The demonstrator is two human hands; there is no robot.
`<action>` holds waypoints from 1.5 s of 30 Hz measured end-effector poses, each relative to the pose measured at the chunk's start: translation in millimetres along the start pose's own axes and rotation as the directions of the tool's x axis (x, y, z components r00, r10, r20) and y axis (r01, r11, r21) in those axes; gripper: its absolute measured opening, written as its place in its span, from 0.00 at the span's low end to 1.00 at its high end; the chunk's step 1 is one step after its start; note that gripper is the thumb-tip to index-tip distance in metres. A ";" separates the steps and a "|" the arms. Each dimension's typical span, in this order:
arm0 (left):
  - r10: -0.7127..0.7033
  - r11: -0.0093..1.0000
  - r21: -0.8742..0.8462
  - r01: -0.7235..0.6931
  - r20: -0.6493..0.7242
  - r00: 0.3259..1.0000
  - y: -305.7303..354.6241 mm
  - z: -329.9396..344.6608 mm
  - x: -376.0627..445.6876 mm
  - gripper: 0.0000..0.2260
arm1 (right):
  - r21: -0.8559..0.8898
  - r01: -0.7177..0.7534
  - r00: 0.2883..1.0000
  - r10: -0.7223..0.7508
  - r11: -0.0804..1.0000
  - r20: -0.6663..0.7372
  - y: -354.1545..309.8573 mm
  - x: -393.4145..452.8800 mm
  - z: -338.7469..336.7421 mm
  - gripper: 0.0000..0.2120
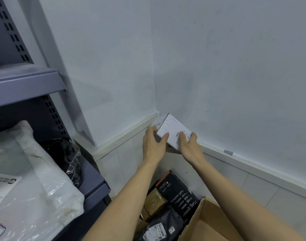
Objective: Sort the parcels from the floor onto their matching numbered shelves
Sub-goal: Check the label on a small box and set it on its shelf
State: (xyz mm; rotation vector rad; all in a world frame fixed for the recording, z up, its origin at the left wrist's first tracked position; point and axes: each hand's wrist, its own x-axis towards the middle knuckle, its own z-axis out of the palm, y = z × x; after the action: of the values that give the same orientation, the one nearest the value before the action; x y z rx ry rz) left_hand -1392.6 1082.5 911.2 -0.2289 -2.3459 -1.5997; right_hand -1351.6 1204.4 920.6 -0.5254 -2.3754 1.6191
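A small white box parcel (pixel 173 129) with printed text is held up in front of the wall corner. My left hand (pixel 153 146) grips its left edge, thumb on the top face. My right hand (pixel 189 146) grips its right side, fingers curled over the face. Below my arms, on the floor, lie a black hair-dryer box (pixel 178 192), a brown taped parcel (pixel 155 202) and a dark grey mailer bag (pixel 163 226) with a label and a tag reading 17. Grey metal shelves (pixel 27 80) stand at the left.
An open cardboard box (pixel 208 223) sits at the bottom right. The lower shelf (pixel 94 180) holds a large white plastic-wrapped parcel (pixel 44 185) and a black bagged item (pixel 68 153). White walls meet in a corner ahead, with tiled floor below.
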 end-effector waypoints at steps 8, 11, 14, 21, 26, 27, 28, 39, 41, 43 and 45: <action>0.194 0.977 0.061 -0.206 0.162 0.967 -0.3 -8.5 -13.2 0.24 | 0.109 -0.023 0.999 0.027 0.994 -0.033 1.4 0.3 7.8 0.28; 0.178 0.981 0.045 -0.187 0.166 0.970 -2.6 -10.7 -15.2 0.23 | 0.116 -0.009 1.000 0.010 0.993 -0.013 2.3 -7.3 11.1 0.25; 0.117 0.993 0.007 -0.119 0.141 0.983 -4.5 -11.1 -14.9 0.21 | 0.026 0.040 0.997 -0.038 0.999 -0.071 8.8 -8.9 15.2 0.23; -0.239 0.971 0.013 0.238 0.081 0.968 1.2 -3.9 -8.0 0.26 | -0.030 0.137 0.979 -0.140 0.990 -0.150 1.4 -17.3 18.0 0.21; -0.311 0.949 -0.077 0.305 -0.084 0.947 -4.8 -5.7 -7.8 0.11 | 0.038 0.123 0.981 -0.115 0.992 -0.158 2.3 -16.3 14.0 0.10; -0.302 0.953 -0.048 0.299 -0.090 0.949 -6.3 -7.0 -8.8 0.10 | 0.039 0.120 0.980 -0.112 0.992 -0.164 4.0 -16.1 14.4 0.08; -0.289 0.957 -0.011 0.289 -0.087 0.954 -8.2 -7.8 -9.8 0.09 | 0.047 0.117 0.980 -0.108 0.992 -0.168 5.0 -16.4 15.2 0.05; -0.254 0.960 0.152 0.236 0.105 0.962 -18.3 -11.9 -12.4 0.20 | 0.064 0.123 0.987 -0.115 0.990 -0.116 -0.8 -20.3 15.7 0.25; -0.271 0.958 0.134 0.255 0.120 0.955 -19.0 -12.4 -13.3 0.19 | 0.050 0.142 0.985 -0.136 0.989 -0.107 -2.2 -19.9 16.0 0.20; -0.266 0.962 0.098 0.257 0.094 0.959 -18.8 -13.5 -13.7 0.19 | 0.035 0.153 0.984 -0.149 0.988 -0.095 -1.3 -18.1 19.5 0.15; -0.237 0.971 0.058 0.234 0.070 0.969 -20.1 -15.3 -12.9 0.18 | 0.018 0.155 0.984 -0.153 0.988 -0.092 1.6 -16.1 23.7 0.12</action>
State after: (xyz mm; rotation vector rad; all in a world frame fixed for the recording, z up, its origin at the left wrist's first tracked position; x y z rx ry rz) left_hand -1384.0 1061.3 894.4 0.0002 -2.5491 -1.6611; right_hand -1345.5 1178.2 910.6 -0.3906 -2.2661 1.5234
